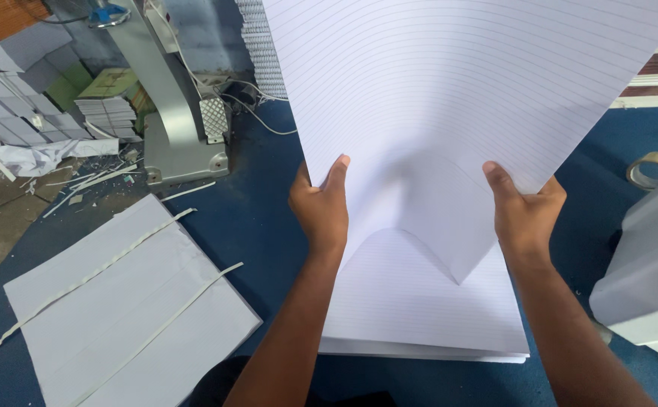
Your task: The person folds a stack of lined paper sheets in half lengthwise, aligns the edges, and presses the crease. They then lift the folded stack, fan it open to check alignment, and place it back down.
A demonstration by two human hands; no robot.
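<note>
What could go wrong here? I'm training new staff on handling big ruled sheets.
The lifted ruled sheet is already curling at its lower corner between the left hand and right hand; it could crease. It may also drag sheets off the stack below. Paper strips lying on the grey board nearby could get caught up.

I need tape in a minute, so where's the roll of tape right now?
In the head view the tape roll lies flat on the blue table at the far right, beyond the right hand, just above the grey box.
</note>
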